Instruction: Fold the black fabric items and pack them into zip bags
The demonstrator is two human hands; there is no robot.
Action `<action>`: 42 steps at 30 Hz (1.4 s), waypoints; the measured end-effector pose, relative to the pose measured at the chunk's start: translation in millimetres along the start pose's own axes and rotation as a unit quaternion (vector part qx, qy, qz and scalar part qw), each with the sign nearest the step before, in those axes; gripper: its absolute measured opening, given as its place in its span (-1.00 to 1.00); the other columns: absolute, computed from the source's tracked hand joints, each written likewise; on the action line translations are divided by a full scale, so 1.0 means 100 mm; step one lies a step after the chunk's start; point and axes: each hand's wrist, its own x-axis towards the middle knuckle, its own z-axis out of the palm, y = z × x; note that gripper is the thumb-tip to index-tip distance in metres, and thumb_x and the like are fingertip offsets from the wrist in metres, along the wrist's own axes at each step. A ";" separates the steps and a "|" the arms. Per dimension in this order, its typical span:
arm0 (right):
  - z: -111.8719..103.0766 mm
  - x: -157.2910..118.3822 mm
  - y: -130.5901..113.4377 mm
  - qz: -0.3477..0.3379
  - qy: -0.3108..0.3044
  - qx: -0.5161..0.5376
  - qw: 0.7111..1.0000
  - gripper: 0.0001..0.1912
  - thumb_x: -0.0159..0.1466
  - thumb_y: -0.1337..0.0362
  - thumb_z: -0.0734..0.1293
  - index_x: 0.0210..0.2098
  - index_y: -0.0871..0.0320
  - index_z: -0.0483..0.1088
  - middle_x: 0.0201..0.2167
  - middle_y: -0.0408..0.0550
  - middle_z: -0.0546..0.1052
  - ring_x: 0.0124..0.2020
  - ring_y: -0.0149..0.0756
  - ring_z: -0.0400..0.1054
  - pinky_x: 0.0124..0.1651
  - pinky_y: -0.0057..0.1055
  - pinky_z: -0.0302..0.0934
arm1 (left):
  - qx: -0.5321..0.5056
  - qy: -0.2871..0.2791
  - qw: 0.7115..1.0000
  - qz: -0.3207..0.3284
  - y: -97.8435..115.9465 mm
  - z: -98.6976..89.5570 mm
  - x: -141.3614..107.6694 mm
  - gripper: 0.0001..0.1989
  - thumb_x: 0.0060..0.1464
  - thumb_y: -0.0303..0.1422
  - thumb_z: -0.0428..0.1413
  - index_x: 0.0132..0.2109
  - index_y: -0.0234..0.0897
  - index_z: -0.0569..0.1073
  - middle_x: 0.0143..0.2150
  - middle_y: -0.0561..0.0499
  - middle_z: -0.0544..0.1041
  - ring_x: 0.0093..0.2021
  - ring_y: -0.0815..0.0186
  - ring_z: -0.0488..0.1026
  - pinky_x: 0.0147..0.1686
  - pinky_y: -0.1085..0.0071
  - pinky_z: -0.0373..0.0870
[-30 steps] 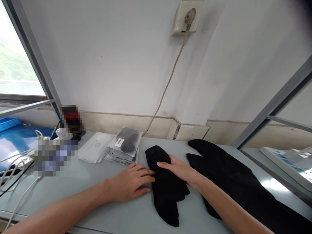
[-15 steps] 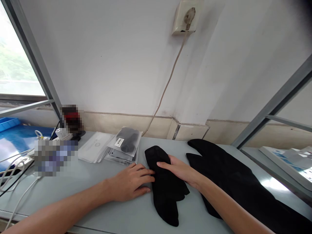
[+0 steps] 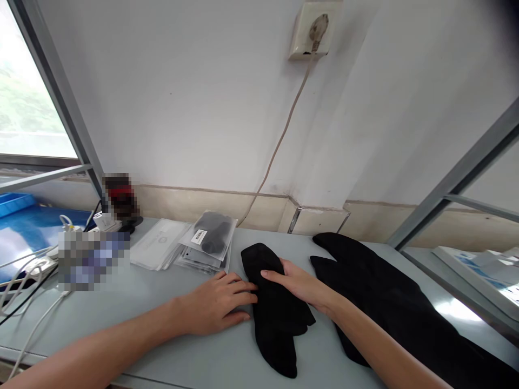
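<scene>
A folded black cloth piece point(image 3: 272, 313) with rounded ends lies on the grey table, its kind not plain from this view. My right hand point(image 3: 298, 281) grips it at the right edge, thumb on top and the other fingers mostly hidden. On the opposite side, my left hand point(image 3: 219, 302) rests with fingers apart, their tips touching the cloth's left edge. Further right spreads a larger black cloth piece point(image 3: 377, 292) with pointed lobes, partly behind my right forearm.
Clear plastic bags point(image 3: 158, 244) lie in a stack at the back left. Beside them sits a packed bag with a dark item and a white label point(image 3: 198, 236). White cables point(image 3: 40, 265) and a power strip crowd the left end. Metal frame posts point(image 3: 454, 183) flank the table.
The view has shifted very slightly. Both hands and the black cloth pieces stay in the same places on the table.
</scene>
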 end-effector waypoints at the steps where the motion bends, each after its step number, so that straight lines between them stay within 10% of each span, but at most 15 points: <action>1: 0.00 0.00 -0.01 0.002 0.001 0.000 1.000 -0.45 0.24 -0.09 0.48 0.09 0.10 0.51 0.09 0.00 0.64 0.11 0.02 0.51 0.19 -0.11 0.36 | 0.001 -0.001 1.000 -0.001 0.00 0.00 0.00 -0.68 0.41 -0.26 0.08 0.24 -0.15 0.42 0.33 -0.06 0.47 0.15 0.10 0.44 0.09 0.18 0.32; 42: -0.01 0.01 0.02 -0.008 -0.009 -0.002 1.000 -0.48 0.28 -0.09 0.45 0.08 0.10 0.51 0.10 -0.01 0.63 0.14 0.05 0.49 0.22 -0.10 0.33 | 0.001 0.001 1.000 -0.003 -0.01 0.01 0.00 -0.67 0.40 -0.26 0.09 0.24 -0.15 0.43 0.32 -0.05 0.48 0.14 0.11 0.45 0.08 0.18 0.34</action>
